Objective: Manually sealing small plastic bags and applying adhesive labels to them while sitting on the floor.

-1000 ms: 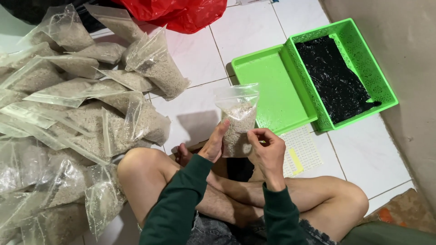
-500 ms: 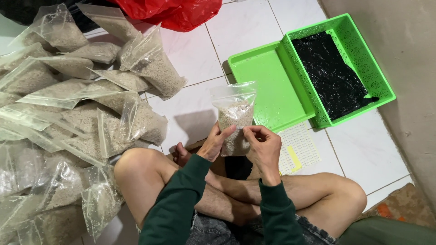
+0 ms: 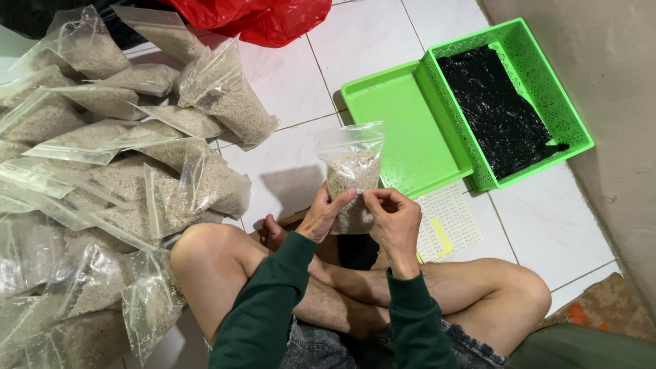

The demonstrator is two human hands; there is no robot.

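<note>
I sit cross-legged on a white tiled floor and hold a small clear plastic bag [image 3: 351, 171] part-filled with pale grain upright over my legs. My left hand [image 3: 324, 215] grips the bag's lower left side, thumb across its front. My right hand [image 3: 395, 219] touches the bag's lower right with pinched fingertips; whether it holds something small there is hidden. A pile of several similar filled bags [image 3: 123, 178] lies to my left.
A green tray lid [image 3: 396, 130] and a green perforated basket [image 3: 547, 89] lined with black plastic lie ahead right. A sheet of small stickers [image 3: 444, 222] lies by my right knee. A red plastic bag [image 3: 260, 17] is at the top, a grey wall on the right.
The bag has stayed between my hands and shifted slightly; my right fingertips have come in closer against its lower right side.
</note>
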